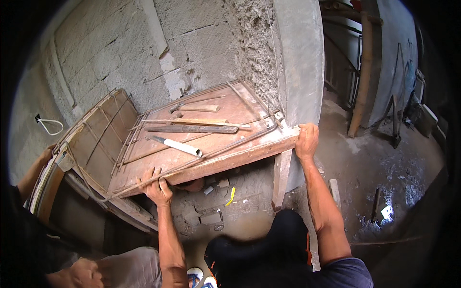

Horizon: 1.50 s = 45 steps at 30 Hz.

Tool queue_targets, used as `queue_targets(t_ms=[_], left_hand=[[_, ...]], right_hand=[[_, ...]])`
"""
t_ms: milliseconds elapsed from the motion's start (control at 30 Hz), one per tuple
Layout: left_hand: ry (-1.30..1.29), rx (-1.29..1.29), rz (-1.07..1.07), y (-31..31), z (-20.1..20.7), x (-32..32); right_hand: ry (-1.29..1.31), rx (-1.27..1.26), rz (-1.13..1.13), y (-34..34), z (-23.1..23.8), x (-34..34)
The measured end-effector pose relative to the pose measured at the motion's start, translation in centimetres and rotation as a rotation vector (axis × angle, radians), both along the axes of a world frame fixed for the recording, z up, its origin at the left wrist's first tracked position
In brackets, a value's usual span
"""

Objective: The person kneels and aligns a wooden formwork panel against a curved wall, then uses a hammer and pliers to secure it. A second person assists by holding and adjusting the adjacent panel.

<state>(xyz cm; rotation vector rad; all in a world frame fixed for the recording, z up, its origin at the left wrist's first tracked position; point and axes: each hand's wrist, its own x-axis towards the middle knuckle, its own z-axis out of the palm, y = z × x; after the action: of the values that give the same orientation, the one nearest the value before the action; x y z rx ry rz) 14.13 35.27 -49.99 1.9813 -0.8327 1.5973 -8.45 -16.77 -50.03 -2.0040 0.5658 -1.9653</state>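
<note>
A reddish wooden panel slopes in front of me against the wall, with thin steel rods laid over it. My left hand is closed around its near edge at the left, fingers on top, beside a bent steel rod. At the right corner, my right hand grips the same panel, next to the concrete column. On the panel lie a white pipe with a dark end, a dark flat bar, a hammer with a wooden handle, and another wooden handle.
At the left, another person's hand holds an upright side panel; their other hand is near a knee. A wooden post stands under the panel's right end. Rubble and a yellow strip lie below. Wet floor spreads right.
</note>
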Motion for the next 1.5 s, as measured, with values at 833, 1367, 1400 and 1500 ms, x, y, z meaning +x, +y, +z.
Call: queue_targets(t_ms=[833, 1367, 1400, 1500], left_hand=[[0.012, 0.092, 0.09, 0.6, -1.2, 0.1], [-0.038, 0.098, 0.14, 0.4, -1.7, 0.8], [-0.039, 0.098, 0.14, 0.4, -1.7, 0.9], [-0.044, 0.09, 0.134, 0.4, -1.8, 0.9]], right_hand=[[0.095, 0.161, 0.161, 0.3, 0.6, -1.7], [0.08, 0.149, 0.216, 0.0, 0.5, -1.9], [0.096, 0.14, 0.196, 0.0, 0.5, -1.9], [0.098, 0.134, 0.2, -0.1, 0.5, -1.9]])
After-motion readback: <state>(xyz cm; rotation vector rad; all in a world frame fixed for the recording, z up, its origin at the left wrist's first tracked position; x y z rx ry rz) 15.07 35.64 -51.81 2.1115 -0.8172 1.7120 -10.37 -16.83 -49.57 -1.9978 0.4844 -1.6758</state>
